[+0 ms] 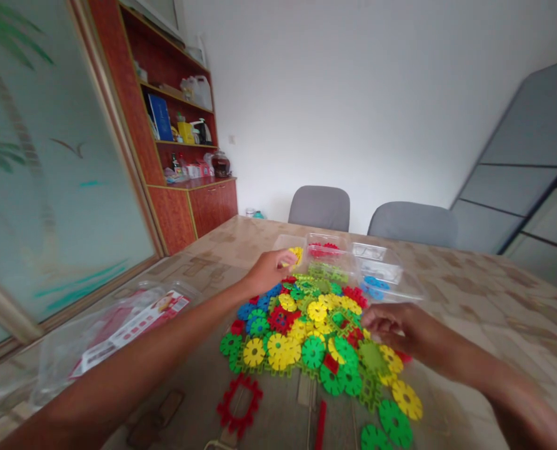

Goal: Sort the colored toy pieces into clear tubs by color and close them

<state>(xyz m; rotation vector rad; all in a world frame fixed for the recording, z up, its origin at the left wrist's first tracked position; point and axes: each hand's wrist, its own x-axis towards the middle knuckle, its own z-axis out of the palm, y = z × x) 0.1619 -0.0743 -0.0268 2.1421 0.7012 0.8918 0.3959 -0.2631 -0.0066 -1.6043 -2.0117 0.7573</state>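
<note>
yellow disc (297, 254) sits at the tips of the left hand (267, 270), pinched between thumb and fingers, just over the near edge of the left clear tray (285, 242). it lies forward of the hand, away from the person, so the left arm is the nearer one. red pieces (324, 249) are in the next tray (327, 239), blue pieces (374, 287) in a tray (384, 265) to the right. right hand (393, 328) rests on the right side of the pile (316, 331), fingers curled and close together; if it grips a piece, i cannot tell.
</note>
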